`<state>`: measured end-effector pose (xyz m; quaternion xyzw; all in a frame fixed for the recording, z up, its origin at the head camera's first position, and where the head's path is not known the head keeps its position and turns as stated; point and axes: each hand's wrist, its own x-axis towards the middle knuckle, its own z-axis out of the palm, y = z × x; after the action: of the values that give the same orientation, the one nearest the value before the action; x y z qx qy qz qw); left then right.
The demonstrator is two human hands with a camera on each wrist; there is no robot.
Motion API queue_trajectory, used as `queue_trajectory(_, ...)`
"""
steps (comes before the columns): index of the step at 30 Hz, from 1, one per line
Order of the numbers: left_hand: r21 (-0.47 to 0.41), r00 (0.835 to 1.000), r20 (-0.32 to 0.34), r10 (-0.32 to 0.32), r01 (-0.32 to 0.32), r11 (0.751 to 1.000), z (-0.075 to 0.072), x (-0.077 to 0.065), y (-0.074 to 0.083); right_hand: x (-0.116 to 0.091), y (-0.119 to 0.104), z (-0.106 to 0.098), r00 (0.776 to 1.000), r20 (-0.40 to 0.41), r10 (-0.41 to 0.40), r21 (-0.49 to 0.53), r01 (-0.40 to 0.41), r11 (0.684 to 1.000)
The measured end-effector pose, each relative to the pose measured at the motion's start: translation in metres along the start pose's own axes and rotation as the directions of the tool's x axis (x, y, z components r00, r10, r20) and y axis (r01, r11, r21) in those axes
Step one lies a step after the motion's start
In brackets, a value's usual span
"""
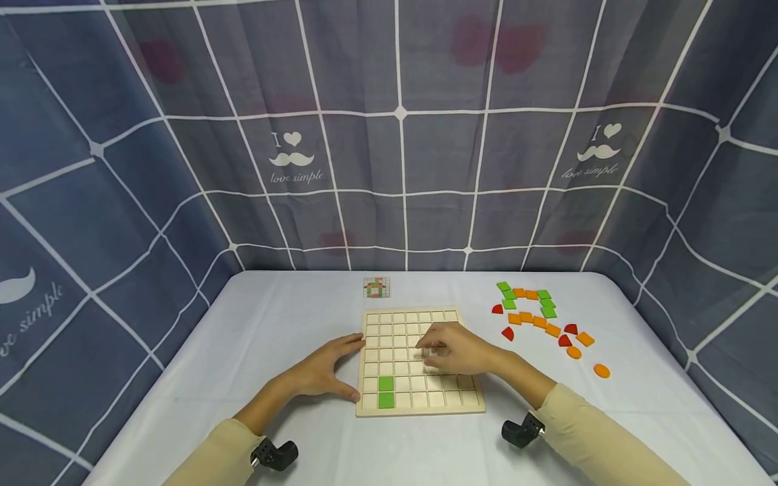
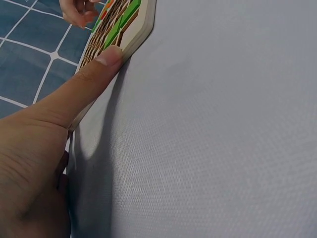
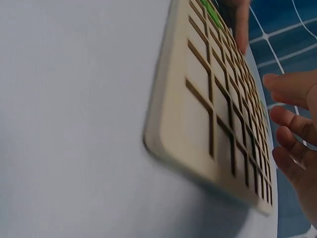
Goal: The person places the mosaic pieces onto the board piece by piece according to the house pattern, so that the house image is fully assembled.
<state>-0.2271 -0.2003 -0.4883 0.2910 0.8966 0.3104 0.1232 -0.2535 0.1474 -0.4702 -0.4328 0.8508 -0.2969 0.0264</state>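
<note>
Two green square tiles (image 1: 385, 384) sit at seven o'clock on pale wooden grid board (image 1: 402, 368), spread left hand (image 1: 322, 368) touching its nine-o'clock edge, loosely curled right hand (image 1: 458, 348) seemingly empty above three o'clock; lopsided thumb push could skew it.

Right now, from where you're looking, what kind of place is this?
Probably a curtained-off spot for tabletop puzzles: there's a white-covered table, checked cloth hanging around it, and a wooden grid board with colourful pieces nearby.
</note>
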Motion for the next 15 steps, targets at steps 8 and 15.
queue_trajectory(8,-0.003,1.000,0.009,0.001,-0.001,1.000,0.001,0.001,0.001,-0.028,0.027,-0.036,0.986,-0.086,0.142,-0.006,-0.143,0.990)
queue_trajectory(15,-0.011,1.000,0.000,0.004,-0.004,1.000,0.000,-0.001,0.002,-0.040,0.051,-0.071,0.957,-0.162,0.240,-0.032,-0.249,0.968)
